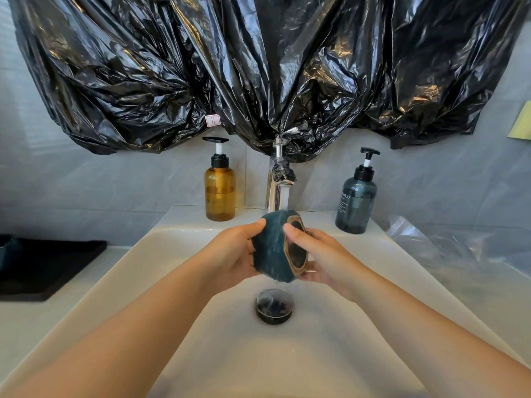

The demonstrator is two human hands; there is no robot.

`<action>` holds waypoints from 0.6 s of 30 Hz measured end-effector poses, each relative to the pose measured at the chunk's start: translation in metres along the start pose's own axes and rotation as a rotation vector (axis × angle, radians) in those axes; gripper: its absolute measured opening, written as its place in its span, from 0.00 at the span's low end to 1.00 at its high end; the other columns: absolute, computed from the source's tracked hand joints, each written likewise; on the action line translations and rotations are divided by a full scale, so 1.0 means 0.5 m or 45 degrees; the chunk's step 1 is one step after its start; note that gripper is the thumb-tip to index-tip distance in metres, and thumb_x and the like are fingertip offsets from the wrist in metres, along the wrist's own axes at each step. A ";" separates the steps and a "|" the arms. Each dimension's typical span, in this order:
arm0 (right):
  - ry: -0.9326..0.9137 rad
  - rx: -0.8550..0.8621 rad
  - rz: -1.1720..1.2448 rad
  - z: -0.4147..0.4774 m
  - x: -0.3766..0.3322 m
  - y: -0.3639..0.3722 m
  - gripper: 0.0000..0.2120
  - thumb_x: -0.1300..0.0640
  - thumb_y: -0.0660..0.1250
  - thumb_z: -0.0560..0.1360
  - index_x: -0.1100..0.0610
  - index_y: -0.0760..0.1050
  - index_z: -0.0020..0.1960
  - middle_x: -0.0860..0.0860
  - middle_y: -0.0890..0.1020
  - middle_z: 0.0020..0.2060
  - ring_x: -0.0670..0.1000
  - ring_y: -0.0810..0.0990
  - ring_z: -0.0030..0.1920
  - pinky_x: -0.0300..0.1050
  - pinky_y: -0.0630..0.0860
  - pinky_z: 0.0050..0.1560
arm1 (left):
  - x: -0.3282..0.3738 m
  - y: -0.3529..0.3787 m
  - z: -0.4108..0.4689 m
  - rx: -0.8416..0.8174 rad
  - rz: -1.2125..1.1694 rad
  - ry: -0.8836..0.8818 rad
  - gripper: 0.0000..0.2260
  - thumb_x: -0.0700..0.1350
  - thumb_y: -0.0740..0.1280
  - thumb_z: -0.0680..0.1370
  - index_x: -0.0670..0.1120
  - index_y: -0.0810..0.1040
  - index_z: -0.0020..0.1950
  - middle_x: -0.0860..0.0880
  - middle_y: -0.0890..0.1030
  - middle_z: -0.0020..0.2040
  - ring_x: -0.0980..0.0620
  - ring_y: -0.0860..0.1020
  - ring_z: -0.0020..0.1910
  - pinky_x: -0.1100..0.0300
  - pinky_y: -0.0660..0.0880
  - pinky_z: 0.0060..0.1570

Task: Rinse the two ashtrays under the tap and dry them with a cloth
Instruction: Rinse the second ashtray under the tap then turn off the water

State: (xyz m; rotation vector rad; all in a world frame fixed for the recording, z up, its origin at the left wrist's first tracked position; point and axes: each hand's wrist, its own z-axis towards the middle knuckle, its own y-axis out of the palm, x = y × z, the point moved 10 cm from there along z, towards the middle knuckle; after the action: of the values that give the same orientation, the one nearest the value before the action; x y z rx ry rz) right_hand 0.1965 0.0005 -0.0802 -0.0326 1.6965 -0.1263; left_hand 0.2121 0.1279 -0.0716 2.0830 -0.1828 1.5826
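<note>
A dark teal ashtray (271,248) with a tan rim is tipped on its side over the white sink (161,254), its opening turned to the right. Water runs onto it from the chrome tap (277,191). My left hand (234,254) grips its rounded back. My right hand (321,254) holds the rim side, its thumb across the opening. A second dark teal object (8,251), only partly visible, sits at the far left edge on a black mat (54,262). No cloth can be made out.
An amber pump bottle (219,191) stands left of the tap and a dark blue pump bottle (356,199) right of it. The black drain (274,307) lies below the hands. Black plastic sheeting (258,67) covers the wall above. Clear plastic (448,242) lies on the right counter.
</note>
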 end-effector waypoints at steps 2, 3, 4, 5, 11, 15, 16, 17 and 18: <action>-0.007 -0.018 0.016 0.001 0.002 0.007 0.41 0.32 0.73 0.58 0.53 0.71 0.65 0.53 0.80 0.59 0.57 0.81 0.57 0.56 0.80 0.57 | 0.001 -0.002 -0.002 0.019 -0.025 0.018 0.12 0.47 0.58 0.82 0.45 0.72 0.62 0.42 0.79 0.58 0.43 0.78 0.56 0.47 0.76 0.52; 0.044 -0.061 0.078 -0.001 0.008 0.016 0.39 0.33 0.71 0.61 0.54 0.72 0.65 0.55 0.79 0.59 0.58 0.80 0.57 0.56 0.80 0.57 | 0.003 -0.004 -0.002 0.029 -0.036 0.030 0.11 0.47 0.58 0.82 0.45 0.73 0.60 0.42 0.80 0.58 0.43 0.78 0.56 0.48 0.76 0.50; 0.128 -0.114 0.176 -0.003 0.019 0.026 0.37 0.33 0.69 0.65 0.55 0.72 0.65 0.57 0.78 0.59 0.59 0.80 0.57 0.56 0.80 0.56 | 0.005 -0.006 -0.003 0.038 -0.045 0.039 0.10 0.46 0.57 0.82 0.45 0.74 0.59 0.42 0.80 0.57 0.43 0.78 0.56 0.47 0.76 0.49; 0.223 -0.166 0.288 -0.007 0.031 0.036 0.36 0.33 0.68 0.67 0.56 0.71 0.66 0.59 0.77 0.60 0.61 0.80 0.58 0.57 0.80 0.55 | 0.005 -0.009 -0.002 0.044 -0.045 0.045 0.10 0.46 0.57 0.82 0.45 0.73 0.59 0.42 0.80 0.57 0.42 0.79 0.56 0.47 0.76 0.49; 0.237 -0.210 0.380 -0.015 0.032 0.047 0.32 0.35 0.68 0.69 0.52 0.72 0.66 0.59 0.77 0.61 0.62 0.79 0.58 0.58 0.81 0.52 | -0.003 -0.006 0.007 0.045 0.099 0.026 0.15 0.50 0.60 0.81 0.46 0.72 0.65 0.44 0.80 0.60 0.43 0.78 0.59 0.47 0.74 0.60; 0.016 -0.120 0.143 -0.002 0.001 0.030 0.30 0.35 0.67 0.69 0.50 0.71 0.66 0.54 0.79 0.61 0.58 0.77 0.61 0.58 0.76 0.62 | -0.003 -0.019 0.012 0.103 0.158 0.026 0.16 0.52 0.60 0.81 0.46 0.72 0.66 0.44 0.79 0.59 0.44 0.78 0.58 0.47 0.74 0.61; 0.037 -0.132 0.150 0.000 0.004 0.033 0.30 0.34 0.66 0.69 0.49 0.71 0.66 0.54 0.78 0.61 0.58 0.76 0.62 0.59 0.75 0.63 | -0.006 -0.020 0.011 0.109 0.167 0.025 0.16 0.51 0.60 0.81 0.46 0.72 0.65 0.43 0.80 0.58 0.44 0.78 0.58 0.48 0.75 0.59; 0.106 -0.150 0.196 -0.002 0.013 0.038 0.29 0.33 0.64 0.70 0.49 0.72 0.64 0.55 0.77 0.61 0.59 0.76 0.61 0.59 0.75 0.62 | -0.008 -0.021 0.011 0.117 0.161 0.027 0.16 0.51 0.60 0.81 0.45 0.73 0.64 0.43 0.80 0.57 0.44 0.78 0.57 0.49 0.75 0.59; 0.211 -0.169 0.290 -0.005 0.027 0.043 0.28 0.32 0.63 0.71 0.49 0.72 0.62 0.56 0.76 0.60 0.61 0.75 0.61 0.61 0.76 0.59 | -0.008 -0.022 0.011 0.127 0.143 0.032 0.15 0.51 0.61 0.80 0.45 0.73 0.64 0.43 0.81 0.57 0.44 0.79 0.57 0.49 0.75 0.59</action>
State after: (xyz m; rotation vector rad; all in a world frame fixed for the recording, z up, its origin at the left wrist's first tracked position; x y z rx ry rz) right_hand 0.1934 0.0205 -0.0956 0.0737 1.8590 0.1585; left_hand 0.2198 0.1338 -0.0799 2.1609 -0.2200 1.7158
